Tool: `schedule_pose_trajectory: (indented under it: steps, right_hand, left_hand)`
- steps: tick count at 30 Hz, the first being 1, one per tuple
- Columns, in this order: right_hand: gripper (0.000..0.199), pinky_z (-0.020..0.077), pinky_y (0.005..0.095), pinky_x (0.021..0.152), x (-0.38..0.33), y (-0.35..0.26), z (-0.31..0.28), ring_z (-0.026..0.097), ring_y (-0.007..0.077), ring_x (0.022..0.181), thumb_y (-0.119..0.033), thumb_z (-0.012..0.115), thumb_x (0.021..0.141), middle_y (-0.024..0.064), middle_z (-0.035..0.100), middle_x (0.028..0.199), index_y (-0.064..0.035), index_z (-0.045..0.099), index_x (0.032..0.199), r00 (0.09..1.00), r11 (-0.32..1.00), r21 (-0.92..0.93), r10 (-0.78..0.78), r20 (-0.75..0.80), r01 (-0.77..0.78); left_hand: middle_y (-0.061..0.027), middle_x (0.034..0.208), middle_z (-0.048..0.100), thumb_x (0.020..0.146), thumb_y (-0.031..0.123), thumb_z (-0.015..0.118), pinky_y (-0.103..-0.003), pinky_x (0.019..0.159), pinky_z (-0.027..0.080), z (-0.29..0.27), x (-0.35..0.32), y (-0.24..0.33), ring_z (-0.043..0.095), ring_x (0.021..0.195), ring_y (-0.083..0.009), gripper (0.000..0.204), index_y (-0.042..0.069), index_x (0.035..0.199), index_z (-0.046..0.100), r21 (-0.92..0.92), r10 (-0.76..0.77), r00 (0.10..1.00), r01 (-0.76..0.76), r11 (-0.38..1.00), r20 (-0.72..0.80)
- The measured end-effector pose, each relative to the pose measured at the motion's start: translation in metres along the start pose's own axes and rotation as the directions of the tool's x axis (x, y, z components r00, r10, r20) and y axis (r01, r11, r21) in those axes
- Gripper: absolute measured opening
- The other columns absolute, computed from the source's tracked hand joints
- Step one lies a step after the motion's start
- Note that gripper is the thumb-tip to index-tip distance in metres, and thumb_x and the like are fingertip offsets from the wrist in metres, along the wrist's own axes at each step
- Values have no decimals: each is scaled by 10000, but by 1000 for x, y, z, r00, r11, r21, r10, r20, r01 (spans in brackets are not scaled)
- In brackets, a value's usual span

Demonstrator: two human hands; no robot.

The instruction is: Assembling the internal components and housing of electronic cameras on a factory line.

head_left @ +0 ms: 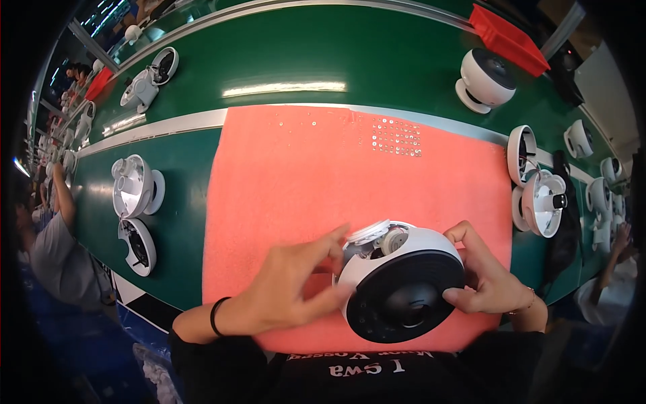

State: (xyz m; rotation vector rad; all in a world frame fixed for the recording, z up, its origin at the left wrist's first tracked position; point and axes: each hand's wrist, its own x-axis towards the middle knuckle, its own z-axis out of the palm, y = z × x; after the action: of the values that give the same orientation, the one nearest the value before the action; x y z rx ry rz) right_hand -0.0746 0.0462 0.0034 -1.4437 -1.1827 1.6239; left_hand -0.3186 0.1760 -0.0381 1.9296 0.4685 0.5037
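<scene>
A round white camera housing (436,244) with a glossy black front (407,296) is tilted toward me over the near part of the pink mat (289,182). At its far side a white disc-shaped part (369,232) stands at an angle, and a grey round part (393,240) shows in the opening beside it. My left hand (286,286) is closed on the left side, thumb against the shell and fingers by the disc-shaped part. On the right edge, my right hand (490,276) grips the housing with its thumb on the black front; some fingertips are hidden behind it.
Several small screws (397,138) lie in rows on the far mat. Opened white housings sit left (133,188) and right (542,202). Across the green conveyor belt (289,54) are a closed camera (488,77) and a red tray (509,40). Other people (64,256) work on both sides.
</scene>
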Motion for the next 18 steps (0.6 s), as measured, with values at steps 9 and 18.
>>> schedule_pose_trajectory:
  steps: [9, 18]
  right_hand:
    - [342, 471, 199, 612, 14, -19, 4, 600, 85, 712, -81, 688, 746, 61, 628, 783, -25, 463, 998, 971, 954, -215, -227, -71, 207]
    - [362, 349, 289, 424, 39, -19, -9, 482, 200, 415, -303, 637, 810, 97, 452, 480, -12, 514, 634, 938, 699, -683, -340, -59, 210]
  left_hand:
    - [-135, 655, 587, 634, 434, 786, -262, 376, 434, -1, -13, 13, 536, 389, -190, 597, -77, 862, 576, 403, 294, 954, -250, 880, -50]
    - [-74, 402, 445, 692, 484, 710, -315, 352, 379, -14, -2, 26, 452, 327, -250, 497, -3, 675, 617, 558, 29, 996, -71, 827, 84]
